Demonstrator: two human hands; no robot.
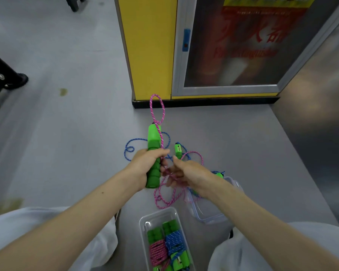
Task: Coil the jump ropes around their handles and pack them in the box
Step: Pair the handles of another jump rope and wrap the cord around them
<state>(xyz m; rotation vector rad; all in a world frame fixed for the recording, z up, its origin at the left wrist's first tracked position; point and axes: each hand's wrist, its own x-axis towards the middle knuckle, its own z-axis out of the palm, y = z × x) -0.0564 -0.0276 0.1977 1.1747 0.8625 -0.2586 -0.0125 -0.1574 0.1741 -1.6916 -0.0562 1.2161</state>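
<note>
Down between the white-trousered knees sits the clear box on the floor. It's already loaded: a pink bundle and a blue bundle, each wound tight round green grips, lying side by side. Just to its right is the clear lid, flat on the floor and partly under the right forearm.

Up to the action! The left hand grips the green handle low on its ribbed part, fingers wrapped firmly round it, holding it nearly upright in the air. Right beside it, the right hand has its fingers curled onto the pink rope, pinching the strand close against the handle's side. That rope runs up along the handle, throws a tall loop above its top, and spills in loose curls beneath both hands towards the box.

Beyond the hands, a blue rope sprawls loose on the floor, with a small green handle lying amid it and another green end peeking out by the right wrist.

At the back stand a yellow pillar and a glass-fronted cabinet; its red lettering is too blurred to read.
</note>
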